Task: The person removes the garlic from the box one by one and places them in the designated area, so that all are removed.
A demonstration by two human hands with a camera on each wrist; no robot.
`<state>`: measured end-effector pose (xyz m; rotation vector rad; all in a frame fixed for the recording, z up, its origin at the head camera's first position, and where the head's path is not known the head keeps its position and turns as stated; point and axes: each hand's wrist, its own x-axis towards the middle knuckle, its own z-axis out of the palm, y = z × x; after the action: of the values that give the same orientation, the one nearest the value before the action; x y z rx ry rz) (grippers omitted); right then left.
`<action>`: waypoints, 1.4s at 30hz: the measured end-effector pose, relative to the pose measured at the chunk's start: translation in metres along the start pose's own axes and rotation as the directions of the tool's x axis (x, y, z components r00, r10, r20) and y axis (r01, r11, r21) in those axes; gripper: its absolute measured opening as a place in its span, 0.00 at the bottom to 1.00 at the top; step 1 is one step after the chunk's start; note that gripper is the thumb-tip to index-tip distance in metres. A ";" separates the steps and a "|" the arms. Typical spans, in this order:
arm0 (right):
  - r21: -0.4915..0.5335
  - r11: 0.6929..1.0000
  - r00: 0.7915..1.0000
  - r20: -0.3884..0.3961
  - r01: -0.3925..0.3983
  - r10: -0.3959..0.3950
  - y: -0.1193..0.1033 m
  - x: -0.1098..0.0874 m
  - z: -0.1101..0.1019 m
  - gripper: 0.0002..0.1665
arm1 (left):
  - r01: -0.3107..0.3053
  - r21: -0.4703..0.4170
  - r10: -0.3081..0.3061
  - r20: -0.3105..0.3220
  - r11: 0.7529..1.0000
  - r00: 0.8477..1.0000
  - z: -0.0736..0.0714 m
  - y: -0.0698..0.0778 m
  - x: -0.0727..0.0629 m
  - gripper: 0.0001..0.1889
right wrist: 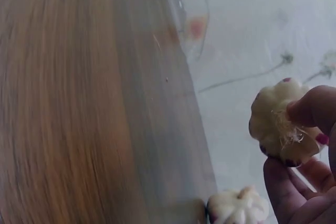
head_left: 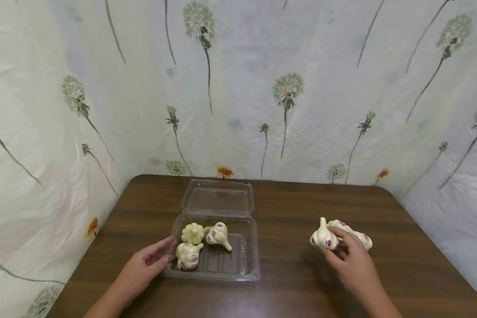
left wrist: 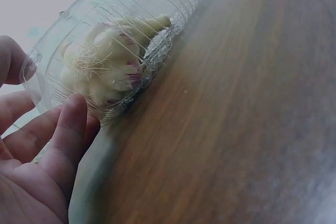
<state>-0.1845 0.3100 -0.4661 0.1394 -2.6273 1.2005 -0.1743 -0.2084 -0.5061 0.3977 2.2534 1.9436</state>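
Note:
A clear plastic clamshell container [head_left: 244, 274] stands with its lid raised back. Inside its left half are several garlic bulbs, one with purple streaks [head_left: 218, 234] and a paler garlic bulb [head_left: 192, 233] among them. At the container's left front corner my left hand [head_left: 145, 267] holds the rim between thumb and fingers; the left wrist view shows the thumb [left wrist: 73, 116] against the wall. On the right, my right hand [head_left: 351, 260] pinches a garlic bulb [head_left: 323, 238], stem up, thumb by its rooted base [right wrist: 281, 124]. More garlic bulbs [head_left: 362, 240] lie just behind that hand.
The brown wooden table [head_left: 286, 274] spreads between the container and the right-hand bulbs. Its back edge meets a dandelion-patterned cloth [head_left: 238, 110] that also hangs along both sides. The open lid [head_left: 218, 196] reaches toward the back edge.

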 end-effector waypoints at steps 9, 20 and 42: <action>-0.007 0.999 0.998 -0.043 0.052 -0.052 0.013 -0.001 -0.013 0.34 | 0.004 0.005 -0.004 -0.007 1.000 1.000 0.000 -0.002 0.001 0.31; -0.037 0.999 0.999 -0.051 -0.001 -0.001 0.022 -0.005 -0.027 0.34 | 0.002 0.000 -0.002 -0.004 1.000 1.000 0.000 -0.002 0.001 0.31; -0.052 0.998 0.995 -0.095 -0.038 0.032 0.043 -0.014 -0.053 0.33 | 0.009 0.023 -0.009 0.000 1.000 1.000 0.000 0.001 0.000 0.31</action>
<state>-0.1697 0.3778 -0.4682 0.0262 -2.5874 1.1175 -0.1741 -0.2086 -0.5054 0.3893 2.2754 1.9157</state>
